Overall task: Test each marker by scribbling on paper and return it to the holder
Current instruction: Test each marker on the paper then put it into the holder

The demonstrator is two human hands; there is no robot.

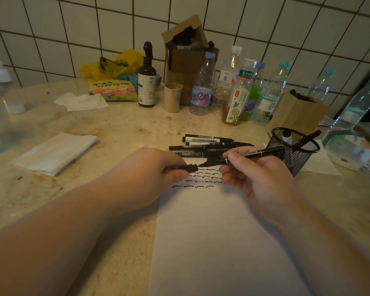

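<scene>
My right hand (259, 178) grips a black marker (254, 155) whose bare tip points left, just above the white paper (218, 242). My left hand (152, 169) pinches the marker's black cap (188, 167), a short gap from the tip. Several rows of black scribbles (201, 178) cross the top of the paper. Beyond the sheet lies a pile of several black and white markers (207, 144). A black mesh holder (295, 150) stands at the right with two markers inside.
Plastic bottles (201, 88), a dark spray bottle (146, 82), a beige cup (172, 97) and cardboard boxes (188, 56) line the tiled wall. Folded white tissue (56, 152) lies at the left. More bottles and a bag crowd the right edge.
</scene>
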